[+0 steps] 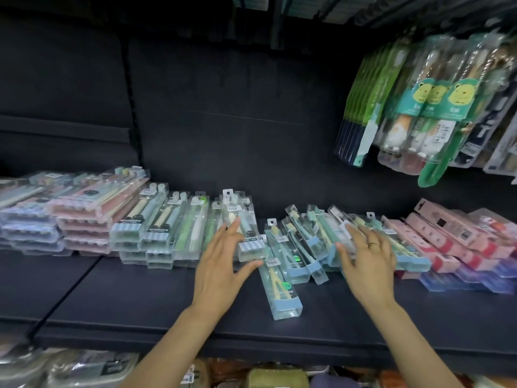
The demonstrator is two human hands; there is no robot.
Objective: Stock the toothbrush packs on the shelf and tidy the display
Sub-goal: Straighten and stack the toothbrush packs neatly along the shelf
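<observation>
At the bottom of the frame, below the shelf edge, blurred packaged goods [84, 368] lie at lower left, with an olive-green item [277, 379] at bottom centre.

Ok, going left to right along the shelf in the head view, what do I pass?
Pink flat packs → striped-base clear packs → green toothbrush pack → left hand → stray blue-ended pack lying forward → right hand → pink and red packs.
</observation>
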